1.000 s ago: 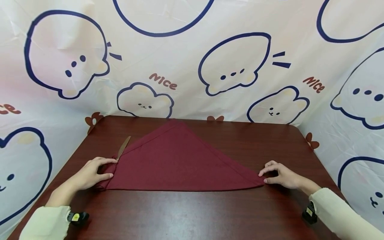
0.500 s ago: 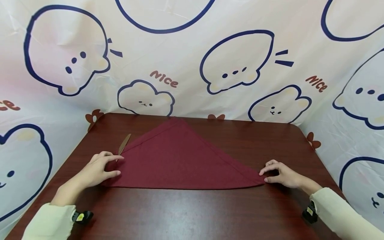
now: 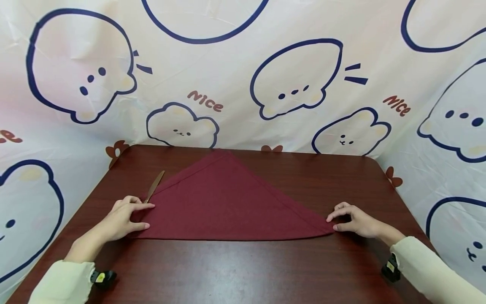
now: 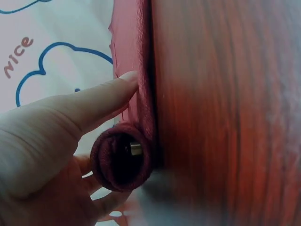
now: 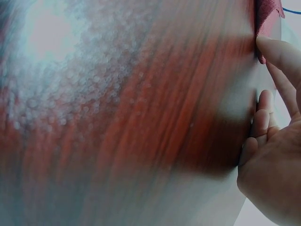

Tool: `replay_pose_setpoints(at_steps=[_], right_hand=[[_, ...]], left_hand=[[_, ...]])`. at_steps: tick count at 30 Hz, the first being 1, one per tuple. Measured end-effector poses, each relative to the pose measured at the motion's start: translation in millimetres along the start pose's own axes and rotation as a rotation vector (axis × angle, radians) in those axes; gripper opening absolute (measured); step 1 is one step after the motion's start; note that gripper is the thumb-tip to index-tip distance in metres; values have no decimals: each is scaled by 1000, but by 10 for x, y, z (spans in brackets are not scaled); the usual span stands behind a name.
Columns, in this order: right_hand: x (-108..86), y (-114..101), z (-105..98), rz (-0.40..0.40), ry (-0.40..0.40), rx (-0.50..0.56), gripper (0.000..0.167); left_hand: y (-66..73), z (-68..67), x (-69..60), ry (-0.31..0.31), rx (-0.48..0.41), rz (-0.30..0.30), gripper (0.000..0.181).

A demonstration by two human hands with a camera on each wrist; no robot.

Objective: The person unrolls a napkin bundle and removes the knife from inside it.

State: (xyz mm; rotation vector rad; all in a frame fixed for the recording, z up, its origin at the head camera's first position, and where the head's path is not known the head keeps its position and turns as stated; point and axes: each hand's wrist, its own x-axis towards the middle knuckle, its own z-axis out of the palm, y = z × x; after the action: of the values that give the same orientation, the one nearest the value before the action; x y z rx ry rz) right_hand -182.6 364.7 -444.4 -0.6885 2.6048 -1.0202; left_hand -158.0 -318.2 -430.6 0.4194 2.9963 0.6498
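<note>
A dark red cloth napkin (image 3: 228, 202), folded to a triangle, lies with its long side nearest me and its point away. At its left end my left hand (image 3: 119, 217) grips the rolled part, thumb near and fingers beyond. In the left wrist view the roll (image 4: 123, 184) is a hollow tube, with a small metallic end (image 4: 136, 149) inside. A table knife (image 3: 155, 186) sticks out from the far side of the roll; the rest is hidden. My right hand (image 3: 357, 221) pinches the right corner between thumb and forefinger, its other fingers loosely bent in the right wrist view.
The brown wooden table (image 3: 243, 270) has rounded far corners. A pale curtain (image 3: 235, 71) with blue cartoon outlines hangs behind it and along both sides. Each wrist wears a small black camera, the left wrist camera (image 3: 104, 278) resting low over the table.
My left hand has shifted a little to the right along the napkin, rolling its left end slightly inward, then eased back slightly. The right hand stays at its corner.
</note>
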Motion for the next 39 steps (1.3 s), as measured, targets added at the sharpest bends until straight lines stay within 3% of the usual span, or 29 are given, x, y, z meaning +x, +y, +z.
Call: replay_pose_setpoints(at_steps=[9,26,39], right_hand=[[21,-11,0,-7,-5,1,15],[43,-1,-18,17,-7,-4,15],[18,-24,-13,17,-16,9,15]], left_hand=[[-152,6,-66,24,-15,-19,49],[-341,-64,-86,66,-32,47,43],[-471,-110,-149,57,-69,17,39]])
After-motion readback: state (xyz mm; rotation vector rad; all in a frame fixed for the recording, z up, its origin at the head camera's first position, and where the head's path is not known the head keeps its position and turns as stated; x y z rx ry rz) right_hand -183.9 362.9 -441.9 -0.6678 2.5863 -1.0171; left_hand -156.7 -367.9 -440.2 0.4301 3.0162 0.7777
